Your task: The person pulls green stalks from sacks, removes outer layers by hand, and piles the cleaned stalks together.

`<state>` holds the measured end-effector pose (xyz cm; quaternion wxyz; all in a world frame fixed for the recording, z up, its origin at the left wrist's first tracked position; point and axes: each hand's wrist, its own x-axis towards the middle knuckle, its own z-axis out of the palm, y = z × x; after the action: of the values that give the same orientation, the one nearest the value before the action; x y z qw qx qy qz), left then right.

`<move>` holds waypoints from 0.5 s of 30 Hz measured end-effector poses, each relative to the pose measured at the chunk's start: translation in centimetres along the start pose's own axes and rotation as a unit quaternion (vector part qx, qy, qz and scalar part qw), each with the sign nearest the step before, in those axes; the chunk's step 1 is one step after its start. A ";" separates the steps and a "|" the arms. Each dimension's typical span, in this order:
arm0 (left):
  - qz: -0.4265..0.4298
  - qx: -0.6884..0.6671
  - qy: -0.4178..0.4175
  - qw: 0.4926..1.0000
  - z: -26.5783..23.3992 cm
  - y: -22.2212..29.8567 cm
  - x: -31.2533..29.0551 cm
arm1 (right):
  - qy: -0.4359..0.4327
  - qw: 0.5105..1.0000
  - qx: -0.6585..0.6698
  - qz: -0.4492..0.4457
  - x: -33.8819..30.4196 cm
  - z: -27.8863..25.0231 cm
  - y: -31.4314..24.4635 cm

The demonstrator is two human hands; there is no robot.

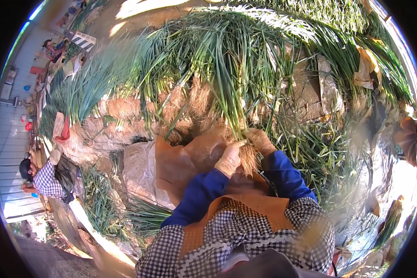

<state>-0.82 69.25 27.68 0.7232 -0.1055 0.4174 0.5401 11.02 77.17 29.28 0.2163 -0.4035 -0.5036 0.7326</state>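
Observation:
Both hands are closed at the root end of a bunch of green garlic [235, 113], with long leaves running away from me and a beard of tan roots. My left hand [229, 160] grips it from the left, just above the hanging roots, thumb toward the stalks. On the other side, my right hand [260, 140] is wrapped at the base of the stalks; its fingertips are partly hidden. Both hands look covered in pale tan gloves. Below them an orange-brown apron sheet [185, 162] spreads over my lap. A heap of similar rooted bunches [171, 102] lies directly beyond.
Loose cut leaves [310, 162] litter the ground on my right. A whitish sack [141, 171] lies left of the apron sheet. Another person [48, 178] in a checked top works at the far left. A striped board [83, 41] stands at the upper left.

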 end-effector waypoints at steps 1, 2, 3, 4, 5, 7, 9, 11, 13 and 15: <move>0.012 -0.010 0.001 1.000 0.1 -0.1 0.2 | 0.012 0.992 0.101 0.078 -0.2 -0.2 -1.5; 0.026 -0.021 0.003 0.999 0.1 0.0 0.3 | 0.030 0.989 0.115 0.085 0.3 -0.6 -1.4; 0.027 -0.023 0.005 0.999 -0.1 0.2 0.3 | 0.069 0.997 0.029 -0.012 0.5 0.5 -1.7; 0.012 -0.046 -0.005 0.999 1.3 0.3 0.0 | 0.099 0.991 -0.065 -0.059 1.5 0.0 -0.5; 0.000 -0.070 -0.011 0.997 2.6 0.7 -0.8 | 0.122 0.974 -0.159 -0.103 2.6 -0.2 1.0; 0.012 -0.080 0.015 0.997 3.5 2.0 -2.5 | -0.038 0.999 0.002 -0.024 4.4 0.1 0.8; -0.007 -0.135 -0.160 0.978 0.2 2.8 -1.6 | 0.108 0.982 -0.150 0.033 8.4 -1.0 1.1; 0.024 -0.150 -0.177 0.972 1.9 3.7 -2.1 | 0.086 0.936 -0.340 0.003 11.7 -4.0 4.5; 0.071 -0.204 -0.215 0.952 1.4 5.9 -3.9 | 0.002 0.856 -0.510 0.085 12.2 -0.5 2.1; 0.089 -0.143 -0.055 0.984 2.0 6.7 -4.3 | -0.072 0.836 -0.539 0.067 13.2 -1.9 2.4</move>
<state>-5.91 70.11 34.06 0.6715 -0.1404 0.3037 0.6612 5.12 86.87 21.80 -0.1221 -0.4349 -0.8050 0.3847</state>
